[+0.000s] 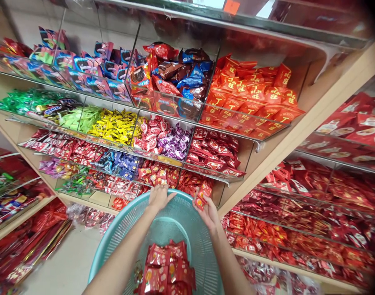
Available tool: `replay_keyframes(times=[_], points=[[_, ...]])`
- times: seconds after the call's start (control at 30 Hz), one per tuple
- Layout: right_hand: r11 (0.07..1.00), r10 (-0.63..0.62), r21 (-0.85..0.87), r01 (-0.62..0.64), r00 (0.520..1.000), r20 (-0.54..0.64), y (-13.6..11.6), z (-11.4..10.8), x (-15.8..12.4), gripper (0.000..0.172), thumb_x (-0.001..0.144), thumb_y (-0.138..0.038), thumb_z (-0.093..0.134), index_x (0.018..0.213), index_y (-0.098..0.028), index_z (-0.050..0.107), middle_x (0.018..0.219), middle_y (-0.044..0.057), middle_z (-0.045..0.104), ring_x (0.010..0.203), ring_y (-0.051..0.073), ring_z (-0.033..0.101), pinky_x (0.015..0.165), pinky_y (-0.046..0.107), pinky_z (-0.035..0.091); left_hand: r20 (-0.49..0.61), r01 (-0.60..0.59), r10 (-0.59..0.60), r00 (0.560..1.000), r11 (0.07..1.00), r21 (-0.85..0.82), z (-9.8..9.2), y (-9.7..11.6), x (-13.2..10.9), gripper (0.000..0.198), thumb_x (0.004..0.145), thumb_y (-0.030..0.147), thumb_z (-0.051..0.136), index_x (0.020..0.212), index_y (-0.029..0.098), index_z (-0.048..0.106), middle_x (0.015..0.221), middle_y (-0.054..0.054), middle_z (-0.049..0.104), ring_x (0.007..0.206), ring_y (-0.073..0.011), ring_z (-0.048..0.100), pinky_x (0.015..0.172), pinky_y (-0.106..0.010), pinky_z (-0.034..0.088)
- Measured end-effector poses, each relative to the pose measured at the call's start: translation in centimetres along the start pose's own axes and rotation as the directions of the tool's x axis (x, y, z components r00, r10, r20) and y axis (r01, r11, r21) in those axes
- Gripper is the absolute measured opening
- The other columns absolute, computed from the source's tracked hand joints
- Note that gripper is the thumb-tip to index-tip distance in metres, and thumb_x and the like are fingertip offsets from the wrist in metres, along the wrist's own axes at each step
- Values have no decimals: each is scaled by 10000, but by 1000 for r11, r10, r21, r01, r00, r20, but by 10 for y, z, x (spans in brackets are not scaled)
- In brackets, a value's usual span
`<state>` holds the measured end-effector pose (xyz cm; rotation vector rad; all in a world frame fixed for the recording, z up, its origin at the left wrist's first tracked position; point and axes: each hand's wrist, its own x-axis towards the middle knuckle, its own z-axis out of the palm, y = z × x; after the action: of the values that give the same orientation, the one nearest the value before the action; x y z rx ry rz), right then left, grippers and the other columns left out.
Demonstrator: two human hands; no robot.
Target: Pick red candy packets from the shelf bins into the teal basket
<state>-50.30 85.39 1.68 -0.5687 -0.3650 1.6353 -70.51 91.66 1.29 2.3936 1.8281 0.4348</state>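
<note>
My right hand (209, 212) pinches a small red snack packet (203, 193) with orange round prints, in front of the low right compartment. My left hand (158, 198) is over the far rim of a teal plastic basket (105, 229), its thumb spread away from the fingers. Its fingertips reach the front of a compartment of red patterned packets (159, 174); whether they touch the packets I cannot tell. Inside the basket lies a pile of shiny red packets (169, 268), partly cut off by the lower picture edge.
Clear-fronted shelves hold orange-red packets (248, 98), yellow candies (115, 126), purple candies (174, 141) and blue-pink packets (92, 67). A slanting wooden panel (276, 151) divides them from red packets (298, 209) at right. Pale floor (67, 258) shows left of the basket.
</note>
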Motion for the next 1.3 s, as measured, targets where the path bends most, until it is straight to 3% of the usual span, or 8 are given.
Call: replay_keyframes(times=[0.3, 0.63, 0.73, 0.83, 0.93, 1.0, 1.1, 1.3], points=[[956, 99, -282, -78, 993, 60, 19, 9, -18, 397, 629, -82, 628, 993, -225, 558, 1002, -5, 632, 950, 164, 593, 814, 357, 495, 12, -1, 0, 1000, 999, 34, -1, 3, 1, 573, 801, 644, 270, 973, 166, 535, 998, -110, 586, 946, -253, 508, 788, -351, 327], [776, 295, -597, -203, 954, 59, 39, 18, -27, 441, 762, -465, 554, 1131, -227, 512, 842, 2, 575, 691, 97, 559, 638, 242, 477, 54, 7, -9, 998, 1000, 25, -7, 6, -2, 605, 824, 623, 212, 1030, 148, 525, 1055, -139, 562, 1003, -273, 475, 816, -376, 305], [583, 285, -808, -87, 953, 103, 48, 18, -27, 446, 777, -524, 497, 1097, -215, 531, 830, 0, 569, 693, 103, 536, 667, 257, 460, 47, 3, -4, 999, 999, 32, -5, 5, -1, 596, 824, 624, 211, 1010, 154, 528, 1044, -132, 566, 988, -273, 482, 806, -377, 310], [227, 257, -958, 176, 938, 233, 57, 12, -31, 515, 689, -498, 613, 1111, -214, 533, 966, 26, 572, 882, 170, 520, 822, 328, 420, 38, -1, -1, 999, 999, 39, -2, 4, 0, 592, 828, 617, 205, 1004, 153, 527, 1033, -130, 569, 974, -271, 486, 801, -377, 314], [-145, 339, -925, 351, 896, 287, 62, 1, -39, 606, 640, -481, 659, 1167, -220, 510, 1096, 63, 536, 1060, 250, 446, 962, 412, 300, 31, -1, 0, 1000, 999, 43, -1, 4, 0, 607, 827, 622, 190, 984, 147, 533, 1015, -129, 576, 964, -271, 488, 801, -378, 315], [-299, 411, -873, 384, 878, 245, 62, -7, -45, 621, 659, -479, 642, 1207, -237, 479, 1136, 72, 517, 1111, 280, 409, 996, 444, 236, 30, -1, 0, 1000, 999, 41, -2, 4, 0, 614, 825, 626, 184, 981, 146, 534, 1018, -130, 576, 967, -271, 485, 805, -379, 312], [-398, 469, -827, 398, 863, 189, 62, -16, -50, 650, 645, -490, 650, 1223, -261, 460, 1151, 65, 511, 1113, 292, 404, 983, 440, 251, 34, -2, 1, 999, 999, 33, -2, 4, -1, 613, 826, 624, 183, 992, 148, 532, 1044, -135, 567, 989, -271, 475, 813, -381, 305], [-368, 568, -784, 499, 789, 236, 63, -24, -49, 626, 614, -525, 651, 1151, -230, 522, 1077, 44, 548, 1029, 244, 458, 954, 389, 304, 49, 10, -10, 999, 1000, 6, -4, 5, -1, 610, 822, 627, 193, 1001, 150, 529, 1048, -138, 562, 998, -274, 472, 814, -381, 303]])
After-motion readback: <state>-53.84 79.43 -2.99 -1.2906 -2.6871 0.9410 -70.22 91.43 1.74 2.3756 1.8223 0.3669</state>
